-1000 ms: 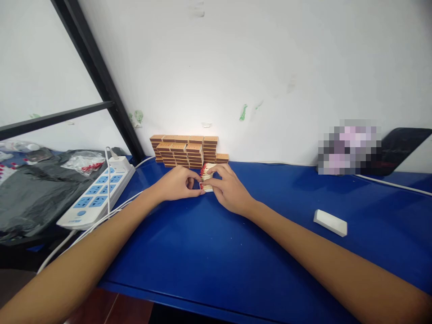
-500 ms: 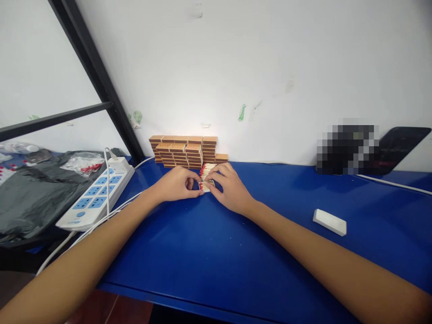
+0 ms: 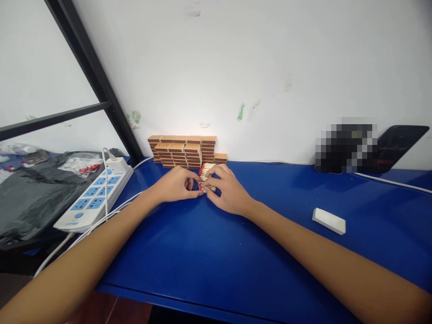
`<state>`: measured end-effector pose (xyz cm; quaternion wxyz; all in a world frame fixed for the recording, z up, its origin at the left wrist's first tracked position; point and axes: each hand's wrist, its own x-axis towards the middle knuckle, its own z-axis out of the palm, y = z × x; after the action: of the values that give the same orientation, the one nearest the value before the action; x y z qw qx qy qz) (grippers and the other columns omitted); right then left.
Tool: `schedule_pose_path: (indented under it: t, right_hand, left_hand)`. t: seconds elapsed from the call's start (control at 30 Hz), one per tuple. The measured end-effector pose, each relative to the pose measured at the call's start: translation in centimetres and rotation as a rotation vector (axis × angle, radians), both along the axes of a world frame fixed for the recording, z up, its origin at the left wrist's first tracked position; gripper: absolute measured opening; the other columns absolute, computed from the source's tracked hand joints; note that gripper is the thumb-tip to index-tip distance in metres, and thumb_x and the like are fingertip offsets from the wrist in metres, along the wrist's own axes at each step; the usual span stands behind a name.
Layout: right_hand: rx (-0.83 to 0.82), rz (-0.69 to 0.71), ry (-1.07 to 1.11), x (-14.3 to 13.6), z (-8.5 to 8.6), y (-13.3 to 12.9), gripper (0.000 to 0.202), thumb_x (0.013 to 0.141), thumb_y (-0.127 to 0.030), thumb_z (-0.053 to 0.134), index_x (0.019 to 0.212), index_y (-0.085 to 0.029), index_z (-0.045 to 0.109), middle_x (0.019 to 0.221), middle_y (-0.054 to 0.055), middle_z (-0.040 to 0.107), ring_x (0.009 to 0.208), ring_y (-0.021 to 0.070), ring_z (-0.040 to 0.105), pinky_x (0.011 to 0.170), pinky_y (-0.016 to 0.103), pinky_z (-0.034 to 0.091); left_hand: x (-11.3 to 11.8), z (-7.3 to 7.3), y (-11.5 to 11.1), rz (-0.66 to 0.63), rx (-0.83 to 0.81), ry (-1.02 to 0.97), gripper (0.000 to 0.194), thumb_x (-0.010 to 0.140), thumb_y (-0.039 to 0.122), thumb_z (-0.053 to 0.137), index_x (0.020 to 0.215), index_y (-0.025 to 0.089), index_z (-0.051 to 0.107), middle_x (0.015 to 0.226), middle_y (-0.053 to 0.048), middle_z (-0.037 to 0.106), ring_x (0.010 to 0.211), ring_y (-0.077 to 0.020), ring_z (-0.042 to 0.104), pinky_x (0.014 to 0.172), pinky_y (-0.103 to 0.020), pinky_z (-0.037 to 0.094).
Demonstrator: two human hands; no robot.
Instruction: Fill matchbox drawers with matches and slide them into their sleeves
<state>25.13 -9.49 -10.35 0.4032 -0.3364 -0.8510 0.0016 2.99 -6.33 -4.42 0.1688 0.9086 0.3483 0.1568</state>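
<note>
Stacked matchboxes [image 3: 178,153] stand in rows against the wall. Just in front of their right end lies a pile of red-tipped matches [image 3: 208,170]. Nearer me is a small white tray of matches [image 3: 209,188], partly hidden by fingers. My left hand [image 3: 178,184] pinches the tray's left end between thumb and fingers. My right hand [image 3: 227,189] is over the tray's right side, its thumb and fingertips closed on matches there.
A white power strip [image 3: 96,193] with cables and a dark plastic bag [image 3: 30,193] lie at the left. An empty white tray [image 3: 329,221] sits at the right. A dark tablet-like object [image 3: 396,148] leans on the wall behind.
My right thumb and fingertips have shifted slightly left over the tray and cover the matches differently. My left hand keeps its grip. The camera view has shifted slightly.
</note>
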Motion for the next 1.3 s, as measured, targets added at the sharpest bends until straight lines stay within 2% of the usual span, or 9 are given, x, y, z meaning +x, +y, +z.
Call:
schedule_pose_path:
  t: [0.13, 0.37, 0.57, 0.67, 0.8, 0.93, 1.3]
  right_hand:
    - [0.021, -0.040, 0.024, -0.1, 0.0, 0.0, 0.012, 0.096, -0.018, 0.060, 0.094, -0.023, 0.071, 0.113, 0.009, 0.064, 0.114, 0.0262, 0.054, 0.096, 0.045, 0.047]
    - [-0.003, -0.073, 0.039, -0.1, 0.2, -0.1, 0.015, 0.083, -0.008, 0.063, 0.088, -0.022, 0.068, 0.106, 0.008, 0.064, 0.109, 0.0255, 0.055, 0.094, 0.043, 0.047]
    - [0.040, -0.030, 0.020, -0.1, 0.1, 0.1, 0.020, 0.086, -0.007, 0.059, 0.092, -0.022, 0.071, 0.109, 0.009, 0.065, 0.110, 0.0254, 0.055, 0.092, 0.042, 0.045]
    - [0.051, -0.051, 0.070, -0.1, -0.2, 0.3, 0.020, 0.085, -0.006, 0.060, 0.092, -0.021, 0.071, 0.108, 0.008, 0.065, 0.110, 0.0251, 0.055, 0.093, 0.042, 0.046]
    - [0.013, -0.085, 0.094, -0.1, -0.2, 0.4, 0.020, 0.084, -0.006, 0.062, 0.093, -0.020, 0.071, 0.106, 0.008, 0.065, 0.107, 0.0250, 0.056, 0.093, 0.042, 0.047]
    - [-0.033, -0.109, 0.107, -0.1, -0.1, 0.4, 0.017, 0.087, -0.008, 0.063, 0.097, -0.019, 0.070, 0.104, 0.008, 0.065, 0.107, 0.0258, 0.056, 0.092, 0.042, 0.048]
    - [-0.122, -0.138, 0.134, -0.1, -0.3, 0.9, 0.014, 0.090, -0.011, 0.062, 0.098, -0.020, 0.069, 0.103, 0.008, 0.065, 0.106, 0.0253, 0.057, 0.092, 0.042, 0.049]
  left_hand:
    - [0.0, 0.1, 0.1, 0.014, -0.006, -0.004, 0.029, 0.084, 0.045, 0.075, 0.096, 0.020, 0.081, 0.063, 0.002, 0.069, 0.056, -0.0121, 0.062, 0.056, -0.024, 0.045]
    - [-0.4, -0.7, 0.6, 0.000, -0.003, -0.041, 0.031, 0.084, 0.047, 0.076, 0.100, 0.021, 0.080, 0.066, 0.001, 0.069, 0.056, -0.0114, 0.061, 0.055, -0.023, 0.044]
    - [-0.5, -1.2, 0.7, -0.003, -0.014, -0.048, 0.031, 0.084, 0.046, 0.076, 0.102, 0.021, 0.080, 0.064, 0.003, 0.067, 0.054, -0.0095, 0.058, 0.055, -0.021, 0.041]
    - [-0.5, -1.2, 0.7, 0.008, -0.018, -0.053, 0.033, 0.083, 0.045, 0.077, 0.104, 0.020, 0.080, 0.064, 0.003, 0.066, 0.053, -0.0088, 0.056, 0.055, -0.021, 0.039]
    - [-0.3, -1.2, 0.4, 0.032, 0.013, -0.066, 0.035, 0.086, 0.049, 0.075, 0.104, 0.019, 0.079, 0.063, 0.004, 0.063, 0.052, -0.0084, 0.052, 0.054, -0.022, 0.036]
    - [0.1, -1.5, 0.0, 0.055, 0.039, -0.072, 0.029, 0.093, 0.045, 0.066, 0.101, 0.020, 0.078, 0.059, 0.004, 0.058, 0.051, -0.0088, 0.048, 0.055, -0.023, 0.033]
    - [0.6, -2.2, -0.3, 0.107, 0.075, -0.079, 0.021, 0.094, 0.040, 0.064, 0.095, 0.023, 0.076, 0.062, 0.004, 0.057, 0.057, -0.0104, 0.050, 0.057, -0.025, 0.033]
